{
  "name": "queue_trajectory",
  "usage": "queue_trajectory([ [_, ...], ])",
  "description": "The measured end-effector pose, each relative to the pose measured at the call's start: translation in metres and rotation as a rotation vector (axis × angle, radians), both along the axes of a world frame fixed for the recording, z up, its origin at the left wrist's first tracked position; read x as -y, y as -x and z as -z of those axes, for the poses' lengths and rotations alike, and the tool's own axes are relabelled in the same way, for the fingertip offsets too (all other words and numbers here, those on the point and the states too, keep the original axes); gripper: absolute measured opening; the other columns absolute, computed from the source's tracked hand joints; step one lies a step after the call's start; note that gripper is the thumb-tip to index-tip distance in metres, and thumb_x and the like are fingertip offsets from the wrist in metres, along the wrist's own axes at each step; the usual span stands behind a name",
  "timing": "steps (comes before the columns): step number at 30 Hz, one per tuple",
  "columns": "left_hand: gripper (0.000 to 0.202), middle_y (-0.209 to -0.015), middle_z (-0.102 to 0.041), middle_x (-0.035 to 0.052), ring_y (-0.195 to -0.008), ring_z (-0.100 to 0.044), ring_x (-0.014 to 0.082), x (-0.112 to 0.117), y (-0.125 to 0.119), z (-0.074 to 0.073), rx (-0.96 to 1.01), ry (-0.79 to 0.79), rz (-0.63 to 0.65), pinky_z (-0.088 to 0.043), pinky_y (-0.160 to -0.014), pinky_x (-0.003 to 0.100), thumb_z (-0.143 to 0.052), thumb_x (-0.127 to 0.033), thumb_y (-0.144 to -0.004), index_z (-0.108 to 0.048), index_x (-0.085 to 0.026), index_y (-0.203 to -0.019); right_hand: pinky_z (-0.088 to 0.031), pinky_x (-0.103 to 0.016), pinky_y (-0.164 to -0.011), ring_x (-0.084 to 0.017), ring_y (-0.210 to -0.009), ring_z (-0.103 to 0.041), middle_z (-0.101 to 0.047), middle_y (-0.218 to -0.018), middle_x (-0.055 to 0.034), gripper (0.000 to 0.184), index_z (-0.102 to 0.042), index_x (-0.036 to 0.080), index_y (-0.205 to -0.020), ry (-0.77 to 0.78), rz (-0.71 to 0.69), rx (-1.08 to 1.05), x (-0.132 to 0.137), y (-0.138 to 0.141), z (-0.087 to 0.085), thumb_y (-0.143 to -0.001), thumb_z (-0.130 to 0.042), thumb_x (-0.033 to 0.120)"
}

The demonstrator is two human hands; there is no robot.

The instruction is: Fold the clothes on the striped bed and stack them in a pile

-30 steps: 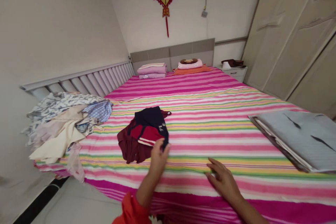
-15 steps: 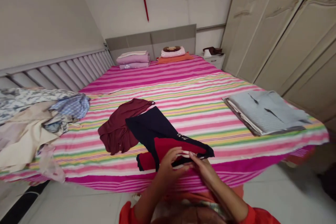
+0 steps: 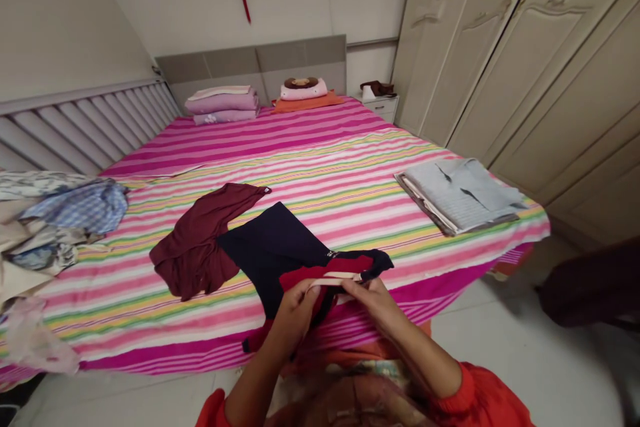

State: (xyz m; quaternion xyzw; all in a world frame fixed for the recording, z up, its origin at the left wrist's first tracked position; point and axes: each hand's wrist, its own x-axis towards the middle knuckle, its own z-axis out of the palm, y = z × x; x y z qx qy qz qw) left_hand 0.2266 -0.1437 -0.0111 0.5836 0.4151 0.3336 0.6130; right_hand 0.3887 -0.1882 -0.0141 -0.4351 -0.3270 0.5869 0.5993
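A navy and red shirt point(image 3: 280, 247) lies near the front edge of the bed, its navy part flat and its red part bunched toward me. My left hand point(image 3: 297, 300) pinches a pale strip along the shirt's near edge, thumb on top. At the other end of that strip, my right hand point(image 3: 367, 293) grips it, fingers closed. The strip is stretched between both hands, slightly raised. Beyond the shirt to the left, a crumpled maroon garment point(image 3: 200, 240) lies on the striped sheet, partly touching the navy cloth.
Folded grey clothes point(image 3: 455, 193) are stacked at the right of the bed point(image 3: 320, 173). Loose clothes point(image 3: 75, 213) pile up at the left. Folded purple bedding point(image 3: 225, 103) and a pink pillow point(image 3: 305, 92) sit by the headboard. A wardrobe point(image 3: 500, 47) stands on the right.
My hands have closed on the shirt's near edge and pulled the pale strip straight. The red part has been drawn together toward me. The view has turned to the right.
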Motion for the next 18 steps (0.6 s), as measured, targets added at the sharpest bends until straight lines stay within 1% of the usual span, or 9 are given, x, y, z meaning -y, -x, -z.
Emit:
queue_trajectory([
  [2, 0.046, -0.057, -0.057, -0.0030, -0.053, -0.049, 0.0100, 0.003, -0.001, -0.002, 0.048, 0.165, -0.023, -0.039, -0.052, 0.022, -0.064, -0.062, -0.075, -0.065, -0.016, -0.078, -0.055, -0.036, -0.079, -0.021, -0.079, -0.068, -0.075, -0.086, -0.0029, 0.047, -0.072, 0.020, -0.093, -0.015, -0.025, 0.044, 0.003, 0.004, 0.003, -0.057, -0.086, 0.047],
  [4, 0.052, -0.051, -0.052, -0.0057, -0.045, -0.041, 0.0074, 0.005, -0.001, -0.001, 0.076, 0.289, -0.047, -0.033, -0.046, 0.020, -0.068, -0.067, -0.068, -0.065, -0.016, -0.076, -0.055, -0.038, -0.081, -0.023, -0.083, -0.068, -0.075, -0.087, -0.0020, 0.043, -0.072, 0.022, -0.090, 0.009, -0.020, 0.106, 0.005, 0.011, 0.011, -0.056, -0.086, 0.044],
  [5, 0.054, -0.052, -0.054, -0.0052, -0.045, -0.043, 0.0078, 0.004, -0.001, 0.000, 0.092, 0.315, -0.055, -0.034, -0.046, 0.021, -0.070, -0.068, -0.065, -0.066, -0.016, -0.078, -0.055, -0.039, -0.082, -0.024, -0.086, -0.068, -0.075, -0.088, -0.0022, 0.040, -0.072, 0.022, -0.088, 0.026, 0.006, 0.135, 0.005, 0.013, 0.016, -0.057, -0.084, 0.045],
  [7, 0.056, -0.064, -0.064, -0.0013, -0.053, -0.054, 0.0119, -0.001, 0.004, -0.004, 0.142, 0.306, -0.092, -0.045, -0.055, 0.024, -0.072, -0.066, -0.064, -0.068, -0.016, -0.089, -0.054, -0.041, -0.085, -0.026, -0.092, -0.067, -0.075, -0.090, -0.0032, 0.037, -0.071, 0.023, -0.085, 0.056, 0.103, 0.174, 0.005, 0.012, 0.027, -0.057, -0.082, 0.045],
  [9, 0.059, -0.075, -0.070, 0.0023, -0.065, -0.063, 0.0171, -0.010, 0.015, -0.013, 0.173, 0.256, -0.172, -0.051, -0.067, 0.030, -0.071, -0.064, -0.067, -0.068, -0.017, -0.102, -0.055, -0.040, -0.082, -0.027, -0.090, -0.067, -0.075, -0.084, -0.0035, 0.036, -0.070, 0.022, -0.081, 0.110, 0.194, 0.146, 0.002, 0.004, 0.034, -0.054, -0.082, 0.043],
  [12, 0.062, -0.078, -0.072, 0.0039, -0.073, -0.067, 0.0217, -0.026, 0.043, -0.034, 0.139, 0.117, -0.330, -0.054, -0.071, 0.034, -0.069, -0.066, -0.067, -0.068, -0.016, -0.105, -0.055, -0.034, -0.063, -0.020, -0.066, -0.066, -0.070, -0.069, 0.0004, 0.032, -0.065, 0.022, -0.080, 0.224, 0.237, -0.041, -0.004, -0.018, 0.030, -0.054, -0.079, 0.037],
  [15, 0.057, -0.080, -0.073, 0.0047, -0.077, -0.067, 0.0229, -0.035, 0.072, -0.058, -0.042, -0.091, -0.342, -0.055, -0.073, 0.033, -0.069, -0.066, -0.067, -0.071, -0.017, -0.096, -0.041, -0.022, -0.041, -0.010, -0.039, -0.047, -0.056, -0.050, 0.0076, 0.030, -0.062, 0.024, -0.082, 0.233, 0.299, -0.128, -0.014, -0.041, 0.008, -0.057, -0.074, 0.034],
  [17, 0.053, -0.081, -0.073, 0.0045, -0.078, -0.067, 0.0224, -0.034, 0.086, -0.074, -0.181, -0.260, -0.358, -0.056, -0.072, 0.031, -0.068, -0.066, -0.068, -0.072, -0.018, -0.090, -0.033, -0.019, -0.037, -0.007, -0.035, -0.038, -0.050, -0.046, 0.0096, 0.030, -0.062, 0.023, -0.083, 0.159, 0.355, -0.026, -0.021, -0.055, -0.013, -0.059, -0.073, 0.036],
  [18, 0.052, -0.079, -0.073, 0.0039, -0.075, -0.067, 0.0217, -0.032, 0.092, -0.081, -0.235, -0.359, -0.418, -0.056, -0.069, 0.030, -0.066, -0.067, -0.070, -0.072, -0.019, -0.088, -0.033, -0.019, -0.038, -0.007, -0.036, -0.037, -0.049, -0.047, 0.0093, 0.028, -0.063, 0.023, -0.083, 0.102, 0.357, 0.074, -0.023, -0.062, -0.023, -0.060, -0.072, 0.037],
])
